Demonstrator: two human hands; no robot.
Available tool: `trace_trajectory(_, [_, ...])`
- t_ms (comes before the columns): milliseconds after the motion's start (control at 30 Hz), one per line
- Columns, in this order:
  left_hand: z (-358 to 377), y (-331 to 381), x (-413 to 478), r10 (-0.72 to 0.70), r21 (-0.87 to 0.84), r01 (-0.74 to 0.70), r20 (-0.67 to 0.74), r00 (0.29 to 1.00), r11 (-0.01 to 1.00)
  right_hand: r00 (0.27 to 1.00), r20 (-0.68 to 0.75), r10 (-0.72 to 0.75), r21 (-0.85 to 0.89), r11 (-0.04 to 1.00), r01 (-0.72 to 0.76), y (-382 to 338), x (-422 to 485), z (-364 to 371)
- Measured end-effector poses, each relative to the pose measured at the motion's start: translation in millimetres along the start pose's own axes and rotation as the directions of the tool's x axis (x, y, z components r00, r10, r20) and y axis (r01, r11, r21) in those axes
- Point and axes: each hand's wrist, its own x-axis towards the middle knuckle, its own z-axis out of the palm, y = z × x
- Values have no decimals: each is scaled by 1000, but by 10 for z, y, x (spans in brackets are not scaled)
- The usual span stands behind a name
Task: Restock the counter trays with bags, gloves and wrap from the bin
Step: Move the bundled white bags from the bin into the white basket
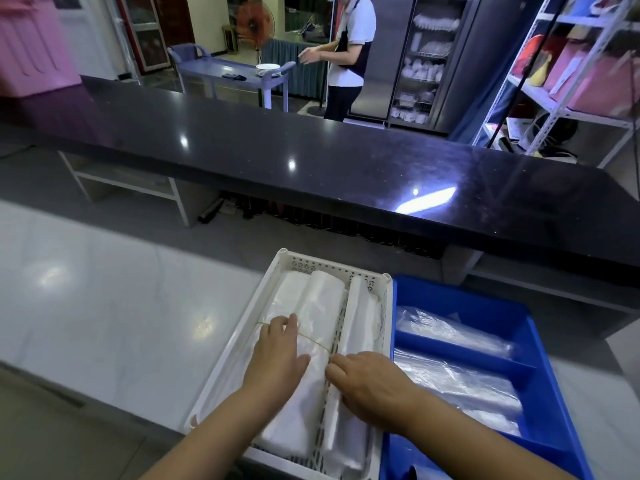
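Inside white tray (238, 341) on desk (121, 306): left hand (277, 355) flat on banded bag bundle (311, 306), fingers straight; right hand (374, 386) over narrow roll (363, 313), fingertips tucked at divider, grip unclear; beside tray, blue tray (485, 296), near end cut off.

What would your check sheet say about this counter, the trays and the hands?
Surface: pale glossy counter; white tray and blue tray side by side.
Job's things: white tray holds a rubber-banded bag bundle in its wide side and a narrower bundle in its narrow side; blue tray holds clear bags.
Clutter: nothing seen.
Hands: left hand lies flat on the banded bundle; right hand rests on the narrower bundle, fingertips at the divider.
Cables: nothing clearly seen.
Surroundings: black counter beyond; a person by a cart with plates; shelves at right.
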Motion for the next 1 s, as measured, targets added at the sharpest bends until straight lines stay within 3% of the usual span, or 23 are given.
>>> trace_trajectory(133, [15,-3,15,98,174,-116,105,990,978,999,26,-36,-1,999,36,-22,65,10])
trace_trajectory(300, [47,-75,-23,153,275,-197,176,973,941,996,50,67,244,967,-78,71,121,34])
trace_trajectory(500, [33,-4,-351,39,165,-40,12,999,985,982,40,183,228,955,-187,422,297,-31])
trace_trajectory(733, [83,35,-524,-180,91,178,17,984,980,989,90,116,201,971,-132,605,629,125])
trace_trajectory(1000, [83,83,-501,-274,-27,274,-6,962,961,973,-55,223,225,952,-205,607,815,287])
